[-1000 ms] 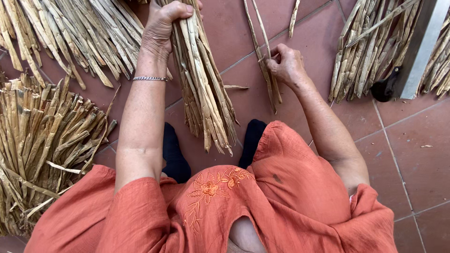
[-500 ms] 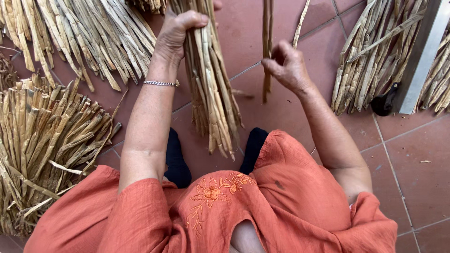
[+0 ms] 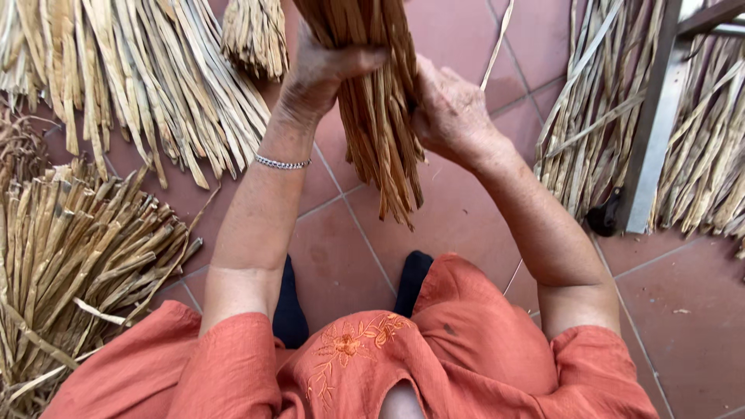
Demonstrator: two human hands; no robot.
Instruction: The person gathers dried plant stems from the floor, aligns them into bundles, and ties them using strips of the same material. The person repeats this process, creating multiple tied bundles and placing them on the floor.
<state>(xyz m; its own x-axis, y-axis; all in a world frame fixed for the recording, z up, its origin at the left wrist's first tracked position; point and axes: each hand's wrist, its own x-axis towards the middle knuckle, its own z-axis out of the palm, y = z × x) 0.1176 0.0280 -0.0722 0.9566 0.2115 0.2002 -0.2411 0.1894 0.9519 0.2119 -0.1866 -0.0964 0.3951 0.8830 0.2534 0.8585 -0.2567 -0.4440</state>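
Heaps of dried straw-coloured leaf strips (image 3: 85, 264) lie at the near left on the red tile floor (image 3: 458, 225). Farther off, a fan of longer strips (image 3: 155, 85) spreads across the far left, with a small tied bunch (image 3: 254, 31) just beyond it. My left hand (image 3: 326, 70), a thin silver bracelet (image 3: 282, 163) at its wrist, is closed around the bundle of strips (image 3: 384, 132), fingers wrapped over its front. The bundle hangs upright between my hands at centre, its cut ends pointing down toward my dark socks (image 3: 411, 283), clear of the floor. My right hand (image 3: 450, 109) presses against the bundle's right side, touching it; its fingers are hidden behind the strips, so I cannot tell how tight the hold is. One loose strip (image 3: 497, 43) lies on the tiles just right of that hand. At the far right, more strips (image 3: 582, 132) lean around a grey metal post (image 3: 656, 124). My orange tunic (image 3: 434, 365) fills the near edge.
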